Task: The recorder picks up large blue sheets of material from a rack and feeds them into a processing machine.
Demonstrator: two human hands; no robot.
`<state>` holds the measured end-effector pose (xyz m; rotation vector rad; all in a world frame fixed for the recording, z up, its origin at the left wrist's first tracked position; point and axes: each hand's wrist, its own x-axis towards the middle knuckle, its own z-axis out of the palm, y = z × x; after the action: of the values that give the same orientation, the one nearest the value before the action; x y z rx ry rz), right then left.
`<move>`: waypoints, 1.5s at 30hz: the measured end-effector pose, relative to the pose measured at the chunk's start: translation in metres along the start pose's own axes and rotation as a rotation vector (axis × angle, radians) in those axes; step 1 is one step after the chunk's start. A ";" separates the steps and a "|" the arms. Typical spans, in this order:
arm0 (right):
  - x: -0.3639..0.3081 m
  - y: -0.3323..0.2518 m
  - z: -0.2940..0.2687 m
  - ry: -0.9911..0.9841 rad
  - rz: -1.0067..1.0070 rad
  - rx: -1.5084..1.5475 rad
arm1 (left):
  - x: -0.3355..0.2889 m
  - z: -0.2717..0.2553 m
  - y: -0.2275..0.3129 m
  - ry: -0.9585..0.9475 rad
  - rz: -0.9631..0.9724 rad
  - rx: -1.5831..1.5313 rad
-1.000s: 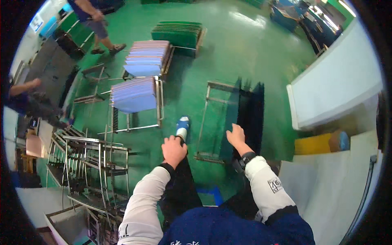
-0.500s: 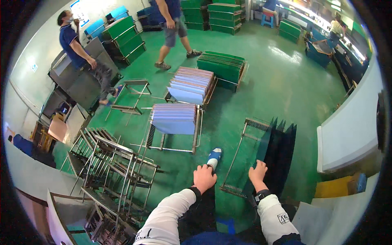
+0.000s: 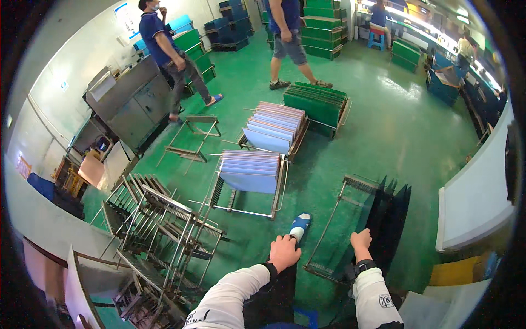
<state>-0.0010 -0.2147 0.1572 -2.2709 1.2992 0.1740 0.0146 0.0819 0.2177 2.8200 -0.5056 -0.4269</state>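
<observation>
My left hand lies over my dark-trousered leg, fingers draped forward and slightly apart, with nothing visible in it. Beyond it shows my foot in a blue and white slipper. My right hand is closed, fingers curled, over the near part of a low metal slotted rack. Thin dark panels stand upright in the rack's right side. Whether the right hand pinches a panel's edge cannot be made out.
Racks of pale blue panels and green panels stand ahead. Piled empty metal racks crowd the left, with another small rack beyond. Two people walk at the back. A white curved-edged unit stands right.
The whole view has shifted, so things sit farther right and lower. The two people at the back have stepped along. My right hand's fingers have drawn closer together; my left stays over my leg.
</observation>
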 end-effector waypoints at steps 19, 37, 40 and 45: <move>0.159 0.153 0.153 -0.179 0.085 -0.102 | 0.014 0.002 0.006 0.048 0.060 0.012; 0.076 0.079 0.087 0.054 0.134 0.096 | 0.004 -0.009 0.005 0.029 0.028 -0.038; 0.072 0.073 0.082 0.021 0.077 0.062 | 0.003 -0.001 -0.001 0.042 0.004 -0.037; 0.069 0.074 0.070 -0.040 -0.033 -0.072 | 0.003 0.005 -0.007 0.064 0.004 -0.043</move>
<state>-0.0162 -0.2635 0.0458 -2.3348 1.2528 0.2573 0.0178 0.0865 0.2103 2.7807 -0.4827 -0.3414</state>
